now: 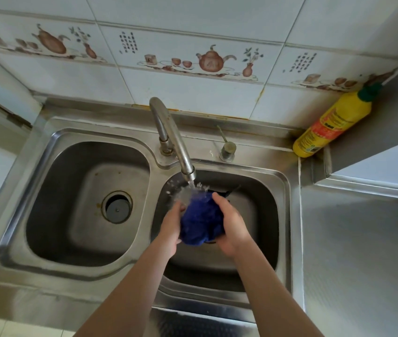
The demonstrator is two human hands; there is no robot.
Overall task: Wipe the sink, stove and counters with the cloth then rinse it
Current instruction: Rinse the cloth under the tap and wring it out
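Note:
A bunched dark blue cloth [201, 220] is held over the right basin of a steel double sink [283, 190]. My left hand [170, 229] grips its left side and my right hand [229, 227] grips its right side. Water runs from the curved steel tap [168, 135] onto the top of the cloth and splashes off it. The left basin [59, 215] has a round drain [117, 206] in its floor. Most of the right basin's floor is hidden by my hands and the cloth.
A yellow bottle with a green cap [334, 122] leans in the back right corner by the tiled wall. A small steel knob [227, 149] stands right of the tap. A steel counter [363, 251] extends to the right of the sink.

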